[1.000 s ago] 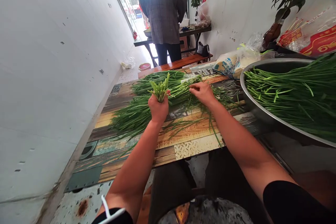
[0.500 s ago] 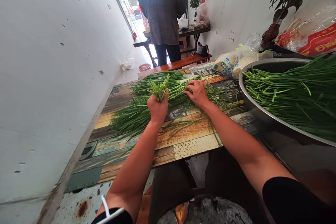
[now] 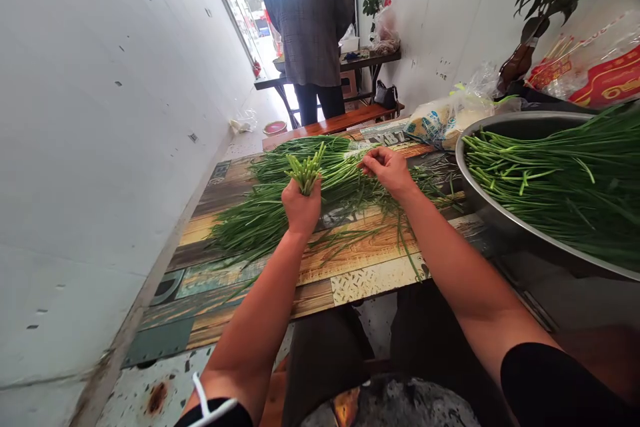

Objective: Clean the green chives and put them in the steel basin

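My left hand is wrapped round a bunch of garlic chives, their pale cut ends pointing up above the fist. The green leaves trail down to the left over the table. My right hand is pinched, thumb against fingers, just over the stem ends of the chive pile. Whatever lies between its fingertips is too small to make out. Below and beside the right wrist lie loose trimmed scraps of stems and leaves.
A large metal basin full of chives stands at the right. Behind it are a plastic bag, a potted plant and red packaging. A person stands at a farther table, beyond a bench. A wall runs along the left.
My right hand has lifted a little and moved right, its fingers drawn into a pinch away from the stems. My left hand keeps its hold on the bunch, barely moved.
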The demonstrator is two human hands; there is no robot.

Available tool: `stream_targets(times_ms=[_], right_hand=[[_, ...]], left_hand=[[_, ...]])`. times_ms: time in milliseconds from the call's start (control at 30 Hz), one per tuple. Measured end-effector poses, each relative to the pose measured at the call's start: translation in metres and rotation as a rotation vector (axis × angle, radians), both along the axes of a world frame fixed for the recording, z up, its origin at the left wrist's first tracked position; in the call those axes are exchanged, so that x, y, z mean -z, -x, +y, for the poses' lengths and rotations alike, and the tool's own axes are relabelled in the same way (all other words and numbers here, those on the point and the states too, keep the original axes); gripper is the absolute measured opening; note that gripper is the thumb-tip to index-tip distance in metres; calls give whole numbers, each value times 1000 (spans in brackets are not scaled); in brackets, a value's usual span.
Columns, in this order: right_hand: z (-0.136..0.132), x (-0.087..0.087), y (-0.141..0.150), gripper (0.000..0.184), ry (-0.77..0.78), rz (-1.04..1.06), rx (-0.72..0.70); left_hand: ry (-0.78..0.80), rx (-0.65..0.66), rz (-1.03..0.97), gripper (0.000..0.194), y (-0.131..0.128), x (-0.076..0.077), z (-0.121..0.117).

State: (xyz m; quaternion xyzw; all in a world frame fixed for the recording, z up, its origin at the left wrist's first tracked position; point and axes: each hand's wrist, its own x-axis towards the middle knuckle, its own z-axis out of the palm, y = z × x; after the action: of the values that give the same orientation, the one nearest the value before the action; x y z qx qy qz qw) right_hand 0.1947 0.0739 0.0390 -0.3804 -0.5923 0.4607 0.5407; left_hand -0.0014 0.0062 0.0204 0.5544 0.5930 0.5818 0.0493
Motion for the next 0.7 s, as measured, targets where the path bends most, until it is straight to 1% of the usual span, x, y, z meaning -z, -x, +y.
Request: stream_targets(times_ms=[167, 367, 467, 567, 633, 700], right_hand=[[-9, -8, 2, 30, -4, 62, -125], [-11, -5, 7, 35, 24, 119, -168], [-10, -3, 8, 38, 20, 150, -197], [-11, -2, 8, 37, 2, 113, -230], [-12, -2, 9, 35, -10, 78, -245], [-13, -3, 10, 36, -13, 79, -251]], left_hand=[[52, 89, 105, 20, -2, 0, -1], [59, 164, 116, 21, -1, 0, 0], [4, 152, 143, 21, -1, -1, 0], [-50, 112, 177, 20, -2, -4, -2], [-46, 109, 194, 21, -2, -5, -3], [-2, 134, 201, 21, -2, -5, -3]])
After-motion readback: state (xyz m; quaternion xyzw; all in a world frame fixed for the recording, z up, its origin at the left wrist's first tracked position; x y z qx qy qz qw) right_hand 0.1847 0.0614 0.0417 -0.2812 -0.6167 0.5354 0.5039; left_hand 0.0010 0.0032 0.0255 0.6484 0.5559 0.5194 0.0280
